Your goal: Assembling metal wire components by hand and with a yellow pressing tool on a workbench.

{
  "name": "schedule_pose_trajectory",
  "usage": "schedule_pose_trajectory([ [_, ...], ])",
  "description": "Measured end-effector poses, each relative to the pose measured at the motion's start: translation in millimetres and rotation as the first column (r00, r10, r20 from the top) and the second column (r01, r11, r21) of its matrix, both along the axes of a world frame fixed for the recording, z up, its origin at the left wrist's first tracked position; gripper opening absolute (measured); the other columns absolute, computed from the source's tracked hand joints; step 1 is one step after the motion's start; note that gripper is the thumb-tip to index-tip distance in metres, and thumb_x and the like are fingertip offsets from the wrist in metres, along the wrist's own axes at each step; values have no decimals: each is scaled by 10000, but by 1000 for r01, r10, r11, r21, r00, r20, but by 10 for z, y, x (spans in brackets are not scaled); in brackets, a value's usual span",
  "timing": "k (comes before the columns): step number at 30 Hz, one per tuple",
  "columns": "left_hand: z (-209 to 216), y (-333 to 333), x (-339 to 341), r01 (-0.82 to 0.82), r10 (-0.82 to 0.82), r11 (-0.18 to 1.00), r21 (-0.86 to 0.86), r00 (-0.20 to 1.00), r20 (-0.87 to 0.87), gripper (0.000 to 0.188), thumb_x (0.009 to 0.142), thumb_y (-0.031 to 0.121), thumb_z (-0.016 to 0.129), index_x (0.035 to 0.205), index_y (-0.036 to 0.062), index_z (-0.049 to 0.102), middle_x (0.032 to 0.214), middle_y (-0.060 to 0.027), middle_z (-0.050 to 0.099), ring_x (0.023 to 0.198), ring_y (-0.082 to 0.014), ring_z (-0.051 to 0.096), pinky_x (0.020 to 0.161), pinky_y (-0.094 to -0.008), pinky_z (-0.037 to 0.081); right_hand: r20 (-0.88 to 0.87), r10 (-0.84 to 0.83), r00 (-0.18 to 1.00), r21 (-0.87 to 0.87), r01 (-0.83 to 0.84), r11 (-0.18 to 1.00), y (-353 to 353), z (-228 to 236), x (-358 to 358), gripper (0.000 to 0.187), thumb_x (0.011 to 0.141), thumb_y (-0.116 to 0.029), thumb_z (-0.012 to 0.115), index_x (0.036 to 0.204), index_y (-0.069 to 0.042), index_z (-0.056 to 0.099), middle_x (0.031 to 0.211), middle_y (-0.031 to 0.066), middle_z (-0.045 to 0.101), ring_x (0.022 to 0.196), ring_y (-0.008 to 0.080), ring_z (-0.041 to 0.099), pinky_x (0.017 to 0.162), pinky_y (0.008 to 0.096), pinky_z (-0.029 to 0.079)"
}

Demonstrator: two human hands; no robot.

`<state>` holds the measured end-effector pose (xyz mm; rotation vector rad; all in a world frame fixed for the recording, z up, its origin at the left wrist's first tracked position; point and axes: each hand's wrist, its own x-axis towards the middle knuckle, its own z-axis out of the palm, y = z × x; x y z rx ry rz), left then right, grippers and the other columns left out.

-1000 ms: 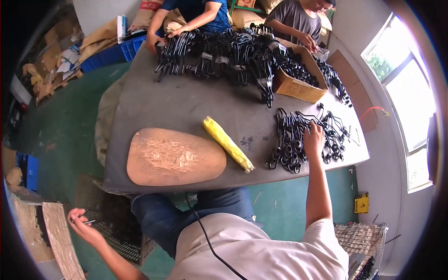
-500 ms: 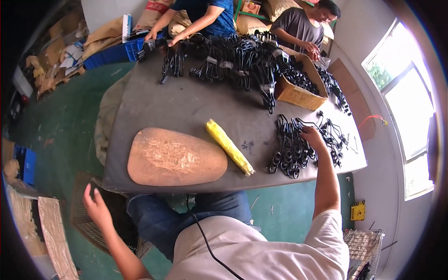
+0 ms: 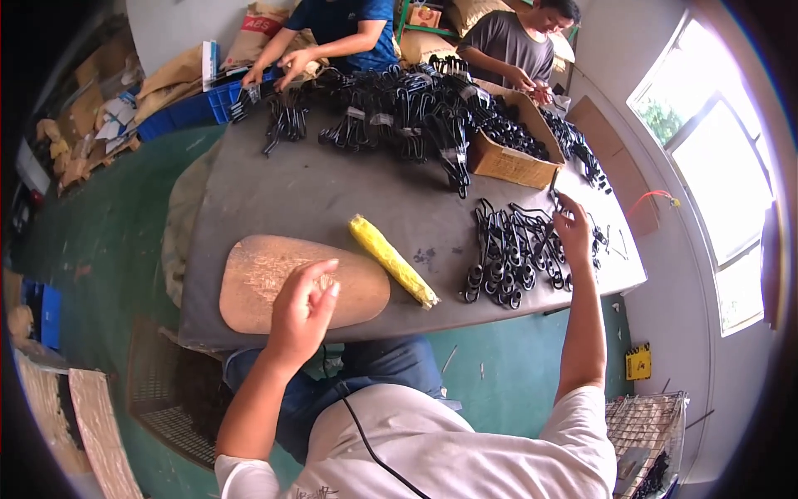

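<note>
Over the near end of a worn, tan rounded board [image 3: 253, 287] hovers my left hand [image 3: 299, 320], with thumb and index finger apart and nothing visible between them. My right hand [image 3: 573, 231] is at the far right edge of a loose pile of black wire hooks with rounded ends [image 3: 507, 258]. Its fingers are closed on a slim black hook [image 3: 554, 196], whose upper end sticks out toward the cardboard box; the rest is hidden by the hand. Between the board and the pile lies a yellow plastic-wrapped roll [image 3: 393, 259], slanting across the tabletop.
Bundles of black hooks [image 3: 399, 108] line the table's far side. An open cardboard box [image 3: 511, 169] of small black parts stands beside them. Two people work across the table, one in a blue shirt [image 3: 374, 50], one in grey [image 3: 507, 41]. A wire basket [image 3: 644, 428] stands lower right.
My left hand has come up from beside the table to above the board. My right hand has moved away from the pile's middle, up toward the box, with a black hook in its fingers.
</note>
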<state>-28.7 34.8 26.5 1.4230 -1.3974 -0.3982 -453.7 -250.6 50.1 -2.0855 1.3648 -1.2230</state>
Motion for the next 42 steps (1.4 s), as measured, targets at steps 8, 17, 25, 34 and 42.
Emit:
schedule_pose_trajectory([
  [8,180,-273,-363,227,-181,968,105,926,-331,515,944,211,675,1390,35,489,1213,-68,637,713,-38,512,688,-211,467,-153,80,985,-263,-119,958,975,286,1103,539,745,-53,742,1271,-77,629,1141,132,599,1037,279,587,895,379,502],
  [17,19,-338,-284,-21,53,994,103,948,-314,295,1051,205,525,1179,-27,656,1014,-82,708,958,-120,654,876,-265,500,-104,571,814,-307,-573,760,1728,-495,2231,692,742,-209,807,1356,-45,531,1108,152,600,1035,344,573,921,441,484],
  [25,-239,-530,9,-128,153,986,108,948,-280,246,1029,222,569,1129,26,677,917,-45,711,828,-126,681,762,-276,528,-628,385,676,207,-331,920,1304,-1166,1874,728,889,-360,688,1467,-37,386,1070,177,590,935,362,601,824,423,511],
  [34,-185,-474,120,-195,186,978,78,976,116,218,998,220,598,985,4,614,833,-126,676,760,-262,681,679,-356,518,679,-1,735,704,-650,286,1815,-1059,1777,481,971,-191,552,1410,-43,424,880,84,602,682,140,560,593,289,465],
  [42,-141,-471,74,-241,232,971,13,948,218,201,971,218,615,925,24,590,803,-151,657,721,-335,655,632,-417,506,132,401,906,328,-422,845,2106,-406,1914,707,963,-41,547,1578,-90,202,1223,206,616,979,270,660,864,363,534],
])
